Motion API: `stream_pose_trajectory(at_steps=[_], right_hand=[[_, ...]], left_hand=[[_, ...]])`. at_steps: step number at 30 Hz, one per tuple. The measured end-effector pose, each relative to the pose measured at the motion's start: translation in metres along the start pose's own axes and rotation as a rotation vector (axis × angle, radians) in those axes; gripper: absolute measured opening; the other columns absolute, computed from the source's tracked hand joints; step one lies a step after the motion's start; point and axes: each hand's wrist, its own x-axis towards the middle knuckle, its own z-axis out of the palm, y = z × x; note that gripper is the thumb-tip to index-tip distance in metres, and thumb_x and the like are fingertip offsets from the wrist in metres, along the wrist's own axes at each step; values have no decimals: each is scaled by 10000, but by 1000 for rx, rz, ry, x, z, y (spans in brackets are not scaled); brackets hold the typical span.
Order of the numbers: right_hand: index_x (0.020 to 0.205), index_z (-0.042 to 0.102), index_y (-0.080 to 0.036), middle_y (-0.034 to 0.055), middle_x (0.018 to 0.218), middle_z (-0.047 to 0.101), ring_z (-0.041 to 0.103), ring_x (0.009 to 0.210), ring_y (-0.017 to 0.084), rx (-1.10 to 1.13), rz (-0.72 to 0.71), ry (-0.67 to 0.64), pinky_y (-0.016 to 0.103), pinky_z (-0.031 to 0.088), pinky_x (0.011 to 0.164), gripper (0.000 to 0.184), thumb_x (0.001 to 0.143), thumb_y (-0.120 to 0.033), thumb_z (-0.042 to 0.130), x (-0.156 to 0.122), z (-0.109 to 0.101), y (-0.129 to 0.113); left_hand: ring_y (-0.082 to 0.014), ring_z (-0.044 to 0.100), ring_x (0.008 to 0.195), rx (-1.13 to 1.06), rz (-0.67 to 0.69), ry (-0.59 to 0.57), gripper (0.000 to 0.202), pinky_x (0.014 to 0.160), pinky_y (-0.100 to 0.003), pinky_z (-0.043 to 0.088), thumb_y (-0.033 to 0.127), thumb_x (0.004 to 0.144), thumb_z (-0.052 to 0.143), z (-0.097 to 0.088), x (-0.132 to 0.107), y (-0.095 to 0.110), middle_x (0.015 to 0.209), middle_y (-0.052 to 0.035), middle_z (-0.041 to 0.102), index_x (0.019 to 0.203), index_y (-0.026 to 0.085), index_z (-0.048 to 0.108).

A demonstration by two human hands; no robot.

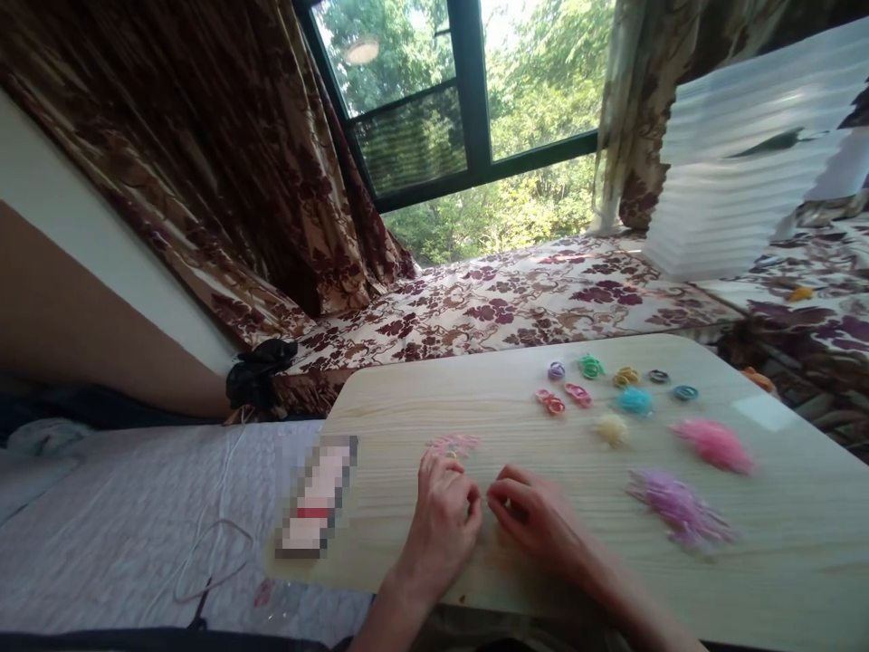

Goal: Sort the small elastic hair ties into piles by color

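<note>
My left hand (444,516) and my right hand (533,516) rest close together on a light wooden table (780,543), near its front edge. Both have their fingers curled and pinched towards each other; whatever is between the fingertips is too small to make out. Just beyond my left hand lies a small pink heap of rubber bands (453,444). Further right sit a purple heap (679,507), a bright pink heap (712,444), a cream heap (612,428) and a blue heap (635,400).
Several small coloured band rings (589,366) lie in a row towards the table's far edge. A blurred-out flat object (316,496) lies at the table's left end. A white cable (210,552) trails on the grey bedsheet. Floral bedding, curtains and a window lie behind.
</note>
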Motion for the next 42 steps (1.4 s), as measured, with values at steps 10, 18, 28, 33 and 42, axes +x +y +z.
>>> stream_pose_trajectory(at_steps=[10, 18, 28, 33, 42], right_hand=[[889, 651, -205, 29, 756, 651, 626, 674, 126, 76, 76, 82, 222, 492, 610, 189, 925, -203, 465, 1, 2, 6], [899, 641, -214, 17, 742, 654, 631, 628, 114, 81, 99, 187, 205, 506, 589, 147, 925, -214, 496, 4, 0, 7], [806, 626, -229, -13, 676, 618, 585, 579, 100, 306, 270, 222, 195, 481, 549, 174, 933, -221, 507, 3, -14, 1], [712, 635, -230, -27, 608, 595, 556, 530, 110, 404, 469, 234, 194, 462, 483, 252, 918, -336, 534, -2, -40, -10], [804, 685, -264, -15, 690, 659, 577, 574, 135, -65, 616, 557, 223, 493, 541, 124, 851, -358, 619, -61, -113, 26]], left_hand=[[-198, 622, 928, -151, -74, -77, 200, 1073, -542, 401, 33, 784, 541, 3, 18, -10, 753, -6, 649, 708, 211, 592], [-192, 635, 923, -238, -104, -157, 182, 1098, -519, 368, 61, 804, 529, -1, 27, -7, 712, 13, 639, 713, 213, 570], [-171, 599, 878, -201, -176, -95, 170, 1093, -495, 331, 88, 857, 517, -10, 30, -13, 770, 17, 640, 772, 224, 574], [-181, 579, 926, -150, -92, -83, 166, 1093, -490, 315, 82, 874, 512, -3, 28, -9, 852, 8, 659, 901, 227, 588], [-229, 580, 1023, -61, 118, -79, 182, 1091, -495, 267, 110, 863, 538, 17, 25, -3, 873, 1, 691, 954, 252, 606]])
